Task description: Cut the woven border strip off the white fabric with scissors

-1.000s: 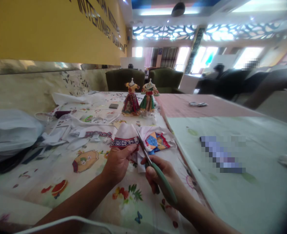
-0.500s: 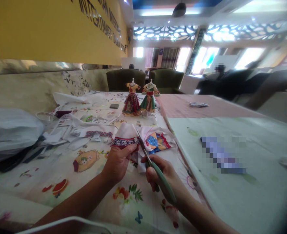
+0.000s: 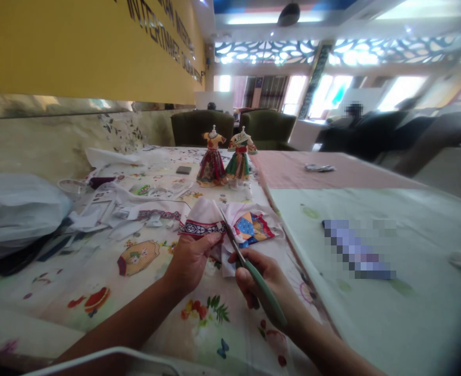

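White fabric with a dark blue and red patterned border is pinched in my left hand, thumb on top near the border's right end. The green-handled scissors are gripped in my right hand, their blades pointing up and away beside the fabric's right edge. Just right of the blades lies a colourful patchwork piece in blue, orange and red on white cloth. My right fingers wrap round the handles, partly hiding them.
Two small dresses on stands are at the table's back. A cut, patterned piece and white scraps lie left, near a white plastic bag. A blurred purple item rests on the right cloth. Chairs stand behind.
My right hand and the scissors have shifted slightly to the right and down. The left hand and fabric are almost unmoved.
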A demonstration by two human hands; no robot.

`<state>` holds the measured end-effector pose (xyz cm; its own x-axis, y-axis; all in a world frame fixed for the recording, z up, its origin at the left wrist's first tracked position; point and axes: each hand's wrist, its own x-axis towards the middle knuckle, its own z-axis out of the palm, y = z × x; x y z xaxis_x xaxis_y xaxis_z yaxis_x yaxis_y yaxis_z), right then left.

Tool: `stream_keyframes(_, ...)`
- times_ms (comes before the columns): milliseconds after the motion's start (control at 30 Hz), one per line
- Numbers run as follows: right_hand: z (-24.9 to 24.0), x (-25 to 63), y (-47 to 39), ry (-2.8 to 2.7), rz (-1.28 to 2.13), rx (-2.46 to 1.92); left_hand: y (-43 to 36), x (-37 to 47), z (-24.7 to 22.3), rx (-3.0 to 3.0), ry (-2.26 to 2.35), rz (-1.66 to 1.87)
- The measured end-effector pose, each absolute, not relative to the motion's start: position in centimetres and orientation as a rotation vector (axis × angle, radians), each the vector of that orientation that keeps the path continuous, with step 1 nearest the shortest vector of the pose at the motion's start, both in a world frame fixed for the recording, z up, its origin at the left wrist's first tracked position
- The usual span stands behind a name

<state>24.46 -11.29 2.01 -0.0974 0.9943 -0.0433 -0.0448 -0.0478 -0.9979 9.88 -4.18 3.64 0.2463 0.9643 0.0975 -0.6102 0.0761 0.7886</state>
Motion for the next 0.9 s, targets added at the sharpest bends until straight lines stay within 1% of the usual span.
stream_keyframes(333, 1.94, 24.28, -11.23, -1.2, 1.338, -1.195, -4.13, 9.81, 3.8, 0.786, 0.58, 1.259)
stream_keyframes(900, 1.51, 24.62, -11.12, -1.226, 1.327, -1.155, -3.76, 9.38, 2.96, 0.952, 0.599, 1.234)
